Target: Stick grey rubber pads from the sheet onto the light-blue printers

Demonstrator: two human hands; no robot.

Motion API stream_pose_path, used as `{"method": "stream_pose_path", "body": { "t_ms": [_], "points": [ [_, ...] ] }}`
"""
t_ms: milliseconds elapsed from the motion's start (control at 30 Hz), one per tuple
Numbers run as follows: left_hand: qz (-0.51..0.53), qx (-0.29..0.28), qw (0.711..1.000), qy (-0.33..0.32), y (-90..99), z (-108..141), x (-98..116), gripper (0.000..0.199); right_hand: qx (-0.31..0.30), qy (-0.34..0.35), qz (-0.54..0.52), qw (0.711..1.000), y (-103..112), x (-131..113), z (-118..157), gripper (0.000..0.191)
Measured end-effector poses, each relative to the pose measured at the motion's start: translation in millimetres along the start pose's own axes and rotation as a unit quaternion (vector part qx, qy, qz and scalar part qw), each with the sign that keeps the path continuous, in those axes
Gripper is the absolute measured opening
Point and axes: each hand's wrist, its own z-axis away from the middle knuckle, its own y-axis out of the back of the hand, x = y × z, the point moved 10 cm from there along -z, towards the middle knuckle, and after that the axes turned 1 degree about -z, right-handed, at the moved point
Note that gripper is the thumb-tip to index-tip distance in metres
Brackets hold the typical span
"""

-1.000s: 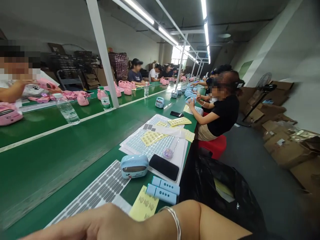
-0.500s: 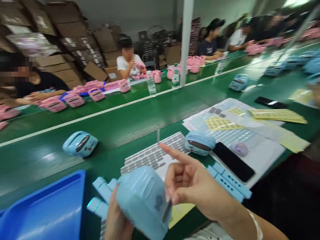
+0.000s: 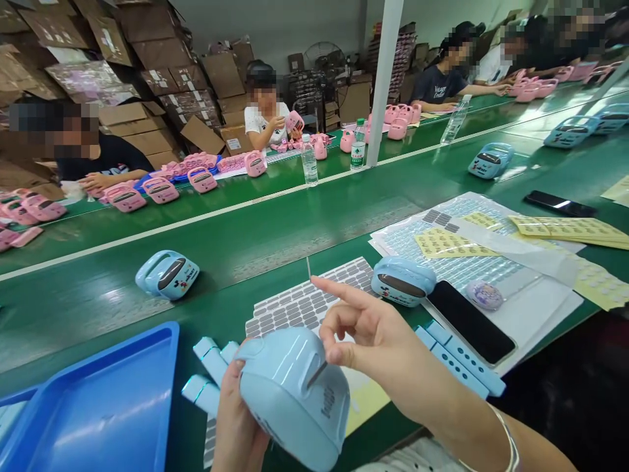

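Note:
My left hand [image 3: 236,416] is wrapped around a glossy light-blue plastic shell [image 3: 289,387], tilted, with dark lettering on its end. Close over the shell's recessed slot is my right hand [image 3: 366,334], thumb and fingers pinched at one end of a narrow grey sticker [image 3: 317,373] that lies along the slot. Its index finger points out to the left, and a thin pale strip stands at that fingertip. Behind the hands lie sheets of grey stickers [image 3: 295,303]. Pale-blue strap-like pieces [image 3: 206,393] sit left of the shell, and more blue pieces [image 3: 459,360] with dark holes lie right.
A blue tray [image 3: 108,393] stands at left. Finished-looking blue cases [image 3: 167,275] rest on the green conveyor [image 3: 236,242]; another case [image 3: 403,282] sits beside a black phone [image 3: 472,321]. Yellow sticker sheets [image 3: 452,242] lie at right. Across the belt, people handle pink cases [image 3: 161,190].
The view has shifted slightly left. The shell has turned in my left hand, and my right fingers with the grey sticker have moved from the lettered end up to the slot.

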Motion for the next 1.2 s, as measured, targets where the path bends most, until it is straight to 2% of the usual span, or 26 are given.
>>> {"method": "stream_pose_path", "body": {
  "t_ms": [267,400,633,767,933,1200],
  "points": [
    [0.01,0.03,0.999,0.017,-2.4,7.4,-1.0,0.08,-0.041,-0.032,-0.036,0.998,-2.8,4.2,1.9,0.065],
    [0.01,0.026,0.999,0.018,-2.0,7.5,-0.9,0.077,-0.053,-0.036,-0.017,0.998,-4.2,3.7,1.8,0.065],
    [-0.009,0.035,0.999,-0.001,3.4,3.8,-0.6,0.073,-0.006,-0.04,0.023,0.999,-2.0,5.1,6.6,0.067],
    [-0.011,0.017,1.0,0.007,4.0,2.1,-4.6,0.067,0.034,-0.029,0.038,0.998,1.6,6.8,10.4,0.065],
    [0.0,-0.001,1.0,0.013,1.9,1.7,-7.2,0.065,0.044,-0.031,0.041,0.998,0.0,7.6,13.5,0.063],
    [-0.041,0.012,0.998,0.036,-1.8,5.8,-7.6,0.07,0.065,-0.006,0.115,0.991,4.5,5.2,17.3,0.06]
  ]
}}
